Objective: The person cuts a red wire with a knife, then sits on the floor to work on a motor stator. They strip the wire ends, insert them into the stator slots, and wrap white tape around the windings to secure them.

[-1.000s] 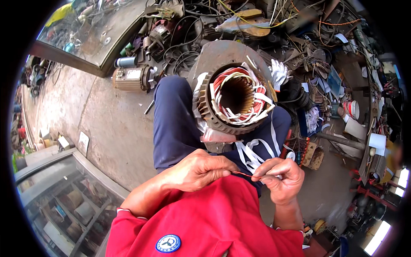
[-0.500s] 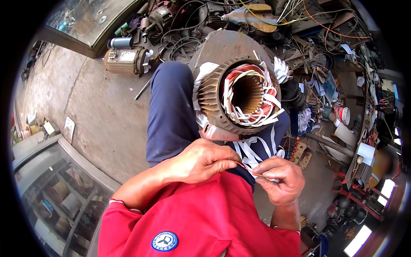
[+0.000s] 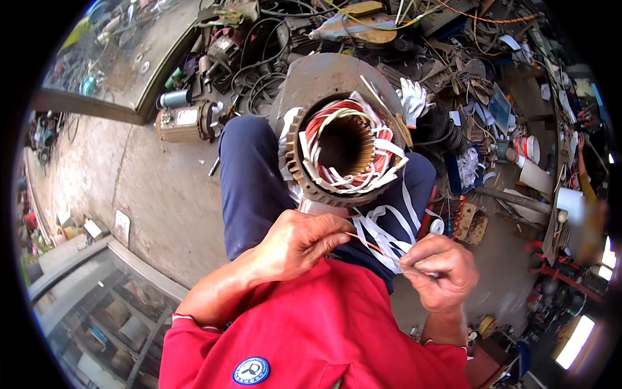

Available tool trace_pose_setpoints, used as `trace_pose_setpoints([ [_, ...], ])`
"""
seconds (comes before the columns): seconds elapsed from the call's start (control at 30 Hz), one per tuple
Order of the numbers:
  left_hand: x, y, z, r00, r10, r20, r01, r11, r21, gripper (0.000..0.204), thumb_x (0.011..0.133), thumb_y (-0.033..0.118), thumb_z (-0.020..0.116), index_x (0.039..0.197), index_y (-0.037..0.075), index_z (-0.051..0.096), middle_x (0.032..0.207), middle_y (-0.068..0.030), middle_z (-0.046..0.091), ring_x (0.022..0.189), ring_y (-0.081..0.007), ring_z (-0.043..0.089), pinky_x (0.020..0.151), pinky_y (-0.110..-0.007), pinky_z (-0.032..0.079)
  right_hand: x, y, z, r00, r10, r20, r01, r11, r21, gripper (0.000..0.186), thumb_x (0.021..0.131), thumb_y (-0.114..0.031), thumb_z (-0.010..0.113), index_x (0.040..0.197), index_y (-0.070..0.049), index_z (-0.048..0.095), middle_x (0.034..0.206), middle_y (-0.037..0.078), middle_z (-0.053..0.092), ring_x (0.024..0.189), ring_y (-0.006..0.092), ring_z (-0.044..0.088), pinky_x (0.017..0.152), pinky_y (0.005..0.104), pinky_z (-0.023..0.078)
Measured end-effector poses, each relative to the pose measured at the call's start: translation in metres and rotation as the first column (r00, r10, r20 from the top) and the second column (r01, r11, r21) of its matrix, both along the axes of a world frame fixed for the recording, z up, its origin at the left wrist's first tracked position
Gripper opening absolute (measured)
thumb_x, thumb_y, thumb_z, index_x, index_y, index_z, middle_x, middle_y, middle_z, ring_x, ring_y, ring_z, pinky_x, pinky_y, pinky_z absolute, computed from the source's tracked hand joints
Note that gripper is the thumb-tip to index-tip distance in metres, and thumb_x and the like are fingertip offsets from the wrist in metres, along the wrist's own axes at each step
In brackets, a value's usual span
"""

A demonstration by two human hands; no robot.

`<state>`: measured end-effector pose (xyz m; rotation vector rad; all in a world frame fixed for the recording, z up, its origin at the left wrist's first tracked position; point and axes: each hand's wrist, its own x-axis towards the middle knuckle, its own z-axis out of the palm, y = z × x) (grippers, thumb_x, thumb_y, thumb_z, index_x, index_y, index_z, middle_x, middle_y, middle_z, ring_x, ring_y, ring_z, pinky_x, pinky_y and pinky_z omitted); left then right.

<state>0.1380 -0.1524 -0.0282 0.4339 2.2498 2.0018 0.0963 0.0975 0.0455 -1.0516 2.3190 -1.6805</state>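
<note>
Pinched in the fingers of my left hand (image 3: 299,241) is a thin red wire (image 3: 367,242). It runs across to my right hand (image 3: 444,269), whose closed fingertips grip its other stretch. Loose loops of white cloth tape (image 3: 382,227) lie over my lap behind the wire, some beside the right fingertips. Just beyond both hands, an electric motor stator (image 3: 299,175) sits with its round bore tilted up toward me. Red coil windings (image 3: 316,133) wrapped with white tape ring the bore. What lies inside my right palm is hidden.
A wooden board (image 3: 324,72) stands behind the stator, with white gloves (image 3: 413,100) to its right. A small motor (image 3: 186,123) lies on the floor at left. A glass-fronted cabinet (image 3: 146,275) is near left. A tape roll (image 3: 437,226) lies by my right knee.
My right hand has moved right, away from the left, so more red wire shows between them. The left hand has shifted slightly left. The view has also shifted.
</note>
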Motion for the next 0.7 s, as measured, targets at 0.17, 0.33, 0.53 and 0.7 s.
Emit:
trace_pose_setpoints([
  [0.17, -0.043, 0.006, 0.037, 0.967, 0.03, -0.254, -0.101, 0.958, -0.269, 0.019, 0.089, 0.005, 0.069, 0.106, -0.003, 0.067, 0.08, -0.0151, 0.064, 0.07, -0.0299, 0.065, 0.062, -0.037, 0.051, -0.005, 0.034, 0.002, 0.858, -0.509, -0.071, 0.5, 0.859, -0.112, 0.021, 0.081, 0.013, 0.07, 0.09, 0.001, 0.055, 0.092, 0.019, 0.067, 0.08, 0.0191, 0.066, 0.07, 0.0269, 0.054],
  [0.33, -0.13, 0.035, 0.043, 0.889, -0.15, -0.433, -0.188, 0.743, -0.642, 0.015, 0.085, 0.01, 0.068, 0.1, 0.005, 0.069, 0.09, -0.0134, 0.061, 0.082, -0.0345, 0.063, 0.068, -0.042, 0.051, -0.012, 0.048, -0.012, 0.759, -0.515, -0.399, 0.562, 0.827, 0.001, 0.024, 0.078, 0.009, 0.076, 0.09, 0.0, 0.057, 0.088, 0.017, 0.07, 0.072, 0.0229, 0.068, 0.063, 0.0297, 0.054],
  [0.53, -0.18, 0.051, 0.033, 0.914, -0.4, -0.063, 0.151, 0.482, -0.863, 0.025, 0.084, 0.028, 0.069, 0.097, 0.007, 0.071, 0.101, -0.0149, 0.063, 0.1, -0.0354, 0.063, 0.085, -0.043, 0.052, -0.01, 0.054, -0.024, 0.729, -0.508, -0.46, 0.56, 0.828, -0.027, 0.028, 0.075, 0.007, 0.079, 0.088, -0.002, 0.056, 0.087, 0.015, 0.07, 0.071, 0.0265, 0.068, 0.06, 0.0338, 0.052],
  [0.7, -0.195, 0.049, 0.035, 0.967, -0.254, 0.038, 0.174, 0.54, -0.823, 0.025, 0.08, 0.024, 0.065, 0.094, 0.004, 0.072, 0.094, -0.0211, 0.07, 0.093, -0.0388, 0.067, 0.083, -0.047, 0.054, -0.022, 0.042, -0.02, 0.734, -0.381, -0.561, 0.465, 0.886, 0.006, 0.031, 0.073, 0.005, 0.081, 0.09, -0.003, 0.056, 0.09, 0.012, 0.069, 0.071, 0.0268, 0.067, 0.059, 0.0345, 0.052],
])
